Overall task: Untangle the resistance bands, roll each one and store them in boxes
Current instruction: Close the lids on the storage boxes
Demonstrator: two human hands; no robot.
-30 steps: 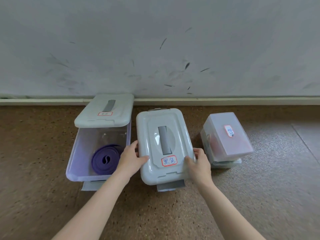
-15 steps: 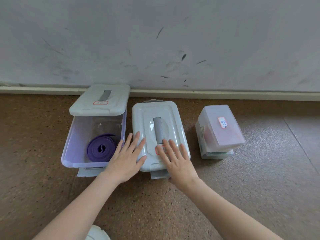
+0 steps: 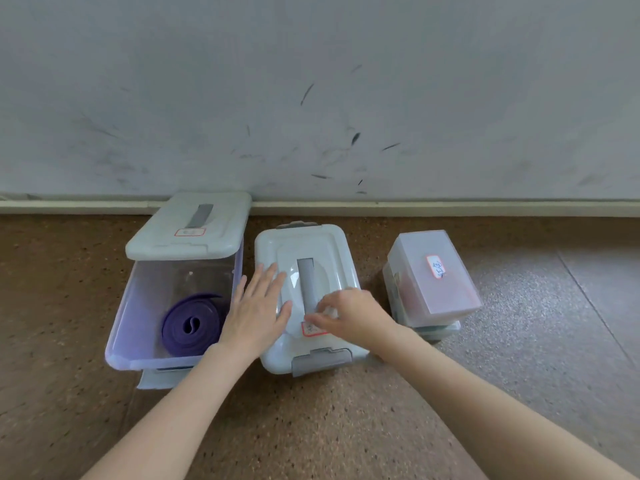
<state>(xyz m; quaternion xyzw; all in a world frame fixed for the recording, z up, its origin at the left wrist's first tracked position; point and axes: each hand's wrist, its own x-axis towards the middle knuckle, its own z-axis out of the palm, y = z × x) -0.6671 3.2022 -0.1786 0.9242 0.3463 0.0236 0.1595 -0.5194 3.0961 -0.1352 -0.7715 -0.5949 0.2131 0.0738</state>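
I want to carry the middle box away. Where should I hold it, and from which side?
Probably by the gray handle set flat into the lid of the middle box, coming from above. It runs along the lid's centre, so the box should hang level. First check the gray latch at the near end; it looks closed.

Open box [image 3: 138,327]: translucent plastic with a lilac tint, smooth and faintly glossy, holding a rolled purple band [image 3: 192,327] that is looking like matt rubber; its lid [image 3: 188,226] is showing opaque off-white plastic with a grey inset strip and a paper label. Middle box [image 3: 332,251]: smooth glossy white plastic lid, catching light, with matt grey plastic handle [image 3: 306,285] and latch [image 3: 322,360]. Small box [image 3: 433,275]: frosted translucent plastic, paper label; floor [image 3: 346,427] is appearing speckled, rough and matt, and the wall [image 3: 311,81] is appearing matt, scuffed.
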